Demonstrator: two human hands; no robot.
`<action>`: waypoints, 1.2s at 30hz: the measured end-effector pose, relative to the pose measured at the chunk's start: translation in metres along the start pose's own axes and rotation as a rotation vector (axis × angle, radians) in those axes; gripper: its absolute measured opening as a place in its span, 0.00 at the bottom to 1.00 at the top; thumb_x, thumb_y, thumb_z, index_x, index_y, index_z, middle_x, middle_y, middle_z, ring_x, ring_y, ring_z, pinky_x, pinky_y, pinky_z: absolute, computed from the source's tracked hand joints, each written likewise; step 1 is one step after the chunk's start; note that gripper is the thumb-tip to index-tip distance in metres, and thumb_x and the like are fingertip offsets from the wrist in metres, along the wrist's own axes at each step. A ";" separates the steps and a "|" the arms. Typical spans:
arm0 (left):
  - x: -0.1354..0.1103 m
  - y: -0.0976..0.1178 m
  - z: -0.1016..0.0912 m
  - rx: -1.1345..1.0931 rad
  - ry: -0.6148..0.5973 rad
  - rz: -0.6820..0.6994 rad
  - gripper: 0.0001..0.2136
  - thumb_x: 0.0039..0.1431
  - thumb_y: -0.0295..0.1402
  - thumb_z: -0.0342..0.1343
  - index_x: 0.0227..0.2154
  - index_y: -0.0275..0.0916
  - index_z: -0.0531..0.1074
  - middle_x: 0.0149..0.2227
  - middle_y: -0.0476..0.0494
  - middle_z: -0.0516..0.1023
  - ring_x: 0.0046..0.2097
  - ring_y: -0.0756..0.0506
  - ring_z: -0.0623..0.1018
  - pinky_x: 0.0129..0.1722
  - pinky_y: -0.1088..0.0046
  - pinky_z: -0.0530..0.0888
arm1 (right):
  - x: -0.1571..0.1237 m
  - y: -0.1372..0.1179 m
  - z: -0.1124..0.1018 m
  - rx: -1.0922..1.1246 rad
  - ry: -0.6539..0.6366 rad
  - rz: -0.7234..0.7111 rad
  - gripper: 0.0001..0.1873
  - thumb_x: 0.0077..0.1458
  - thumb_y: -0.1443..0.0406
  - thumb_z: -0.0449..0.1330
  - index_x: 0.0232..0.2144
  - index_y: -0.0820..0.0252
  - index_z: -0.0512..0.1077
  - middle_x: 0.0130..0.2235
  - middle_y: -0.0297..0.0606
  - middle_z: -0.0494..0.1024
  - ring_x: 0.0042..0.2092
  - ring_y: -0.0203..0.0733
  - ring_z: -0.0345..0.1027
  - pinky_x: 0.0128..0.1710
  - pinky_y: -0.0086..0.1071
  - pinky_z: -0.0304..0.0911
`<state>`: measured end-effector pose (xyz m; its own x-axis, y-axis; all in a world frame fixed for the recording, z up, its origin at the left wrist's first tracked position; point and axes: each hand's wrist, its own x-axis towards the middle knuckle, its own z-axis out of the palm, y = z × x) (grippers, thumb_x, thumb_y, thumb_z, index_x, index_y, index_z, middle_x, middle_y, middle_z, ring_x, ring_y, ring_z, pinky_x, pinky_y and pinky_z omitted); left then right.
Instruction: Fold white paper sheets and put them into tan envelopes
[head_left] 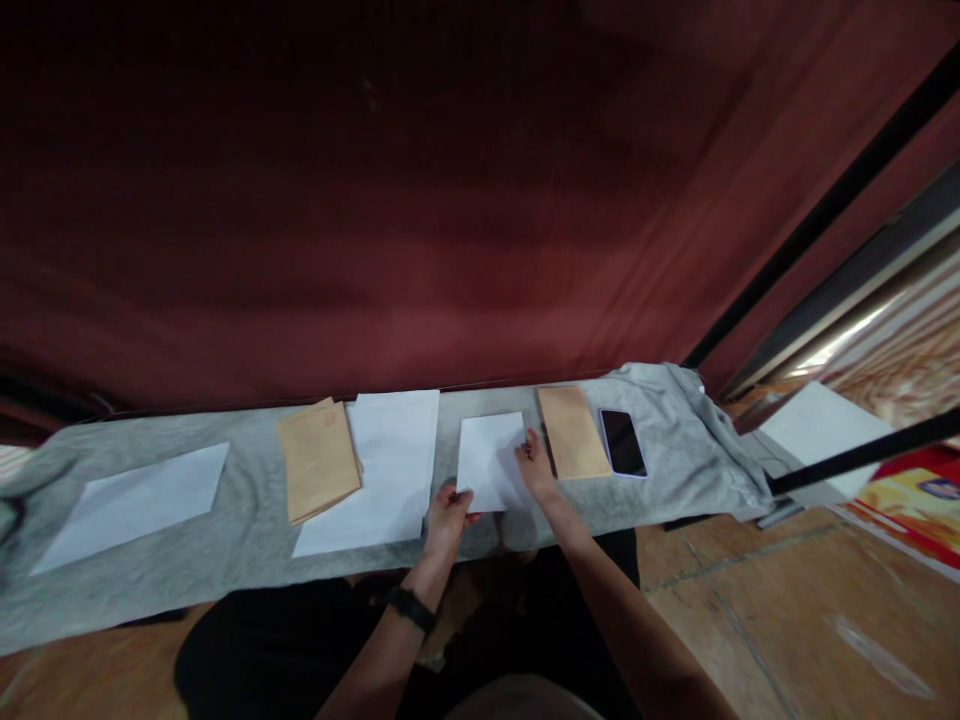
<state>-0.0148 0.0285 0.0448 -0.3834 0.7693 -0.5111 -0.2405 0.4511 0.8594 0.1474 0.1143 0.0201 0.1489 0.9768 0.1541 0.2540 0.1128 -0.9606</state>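
Note:
A small white sheet of paper, perhaps folded, lies in front of me at the middle of the grey cloth. My left hand pinches its lower left corner, thumb on top and fingers beneath. At the sheet's right edge is my right hand, fingers curled in against the paper; the exact contact is hard to make out. Just right of that hand lies a brown envelope. On the left, several brown envelopes rest partly over a stack of larger white paper.
A long narrow surface is covered by the grey cloth. Another white sheet lies far left. A phone sits right of the single envelope. Behind stands a dark red panel; a white box and black bars are at right.

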 end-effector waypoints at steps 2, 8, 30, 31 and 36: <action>0.003 -0.003 0.004 0.032 0.003 0.000 0.07 0.53 0.26 0.63 0.31 0.39 0.70 0.26 0.53 0.75 0.26 0.50 0.77 0.24 0.75 0.77 | -0.014 0.006 -0.003 -0.107 0.016 -0.037 0.28 0.59 0.63 0.55 0.60 0.68 0.64 0.58 0.57 0.71 0.59 0.53 0.67 0.59 0.50 0.62; 0.005 -0.003 0.002 0.165 -0.039 -0.011 0.04 0.59 0.25 0.56 0.34 0.39 0.70 0.28 0.51 0.77 0.27 0.48 0.79 0.27 0.72 0.77 | -0.071 0.016 -0.017 -0.741 -0.275 -0.519 0.23 0.67 0.64 0.50 0.62 0.59 0.65 0.65 0.46 0.66 0.66 0.48 0.58 0.66 0.49 0.53; 0.077 0.011 0.067 1.343 -0.352 1.183 0.22 0.71 0.39 0.42 0.65 0.43 0.61 0.70 0.45 0.58 0.71 0.42 0.55 0.70 0.55 0.52 | -0.095 0.007 -0.035 -0.903 -0.301 -0.654 0.29 0.68 0.57 0.53 0.67 0.61 0.58 0.66 0.48 0.64 0.67 0.51 0.57 0.68 0.48 0.50; 0.081 0.012 0.066 1.341 -0.325 1.174 0.23 0.71 0.39 0.43 0.66 0.43 0.61 0.70 0.44 0.58 0.71 0.42 0.55 0.70 0.55 0.52 | -0.095 0.006 -0.035 -0.901 -0.303 -0.645 0.30 0.68 0.57 0.52 0.67 0.61 0.57 0.67 0.48 0.63 0.67 0.51 0.56 0.68 0.49 0.51; 0.091 0.014 0.054 1.354 -0.180 1.076 0.26 0.71 0.42 0.42 0.67 0.38 0.59 0.70 0.38 0.55 0.71 0.40 0.54 0.70 0.54 0.52 | -0.095 0.002 -0.035 -0.883 -0.313 -0.612 0.30 0.69 0.57 0.51 0.68 0.61 0.56 0.67 0.48 0.63 0.68 0.50 0.54 0.68 0.49 0.50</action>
<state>-0.0047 0.1292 0.0105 0.2613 0.9492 0.1752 0.9252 -0.2980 0.2349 0.1672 0.0156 0.0114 -0.4485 0.8180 0.3602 0.8103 0.5422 -0.2223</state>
